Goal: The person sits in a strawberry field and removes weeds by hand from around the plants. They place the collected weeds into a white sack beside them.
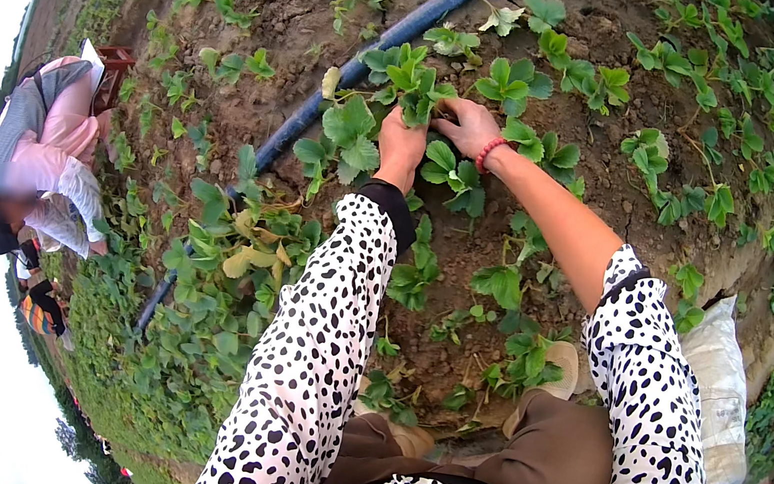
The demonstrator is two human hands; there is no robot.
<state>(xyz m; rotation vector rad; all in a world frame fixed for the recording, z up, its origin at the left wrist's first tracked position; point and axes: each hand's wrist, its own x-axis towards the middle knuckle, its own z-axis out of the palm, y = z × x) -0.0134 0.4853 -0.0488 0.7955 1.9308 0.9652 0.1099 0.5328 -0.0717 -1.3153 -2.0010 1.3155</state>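
Note:
Both of my hands meet at a leafy strawberry plant (418,88) beside the blue hose. My left hand (401,150) is closed around the base of its leaves, with the fingertips hidden by foliage. From the right, my right hand (469,129) reaches in with curled fingers, pinching at the plant's edge. What lies between those fingertips cannot be made out. Just below, another strawberry plant (458,174) grows close to my right wrist, which wears a red bead bracelet (488,153).
A blue hose (297,121) runs diagonally across the soil. Strawberry plants grow all around, with dense foliage (205,304) at lower left. A white sack (714,400) lies to my right. At far left a person in pink (62,120) bends near a reddish-brown crate (113,77).

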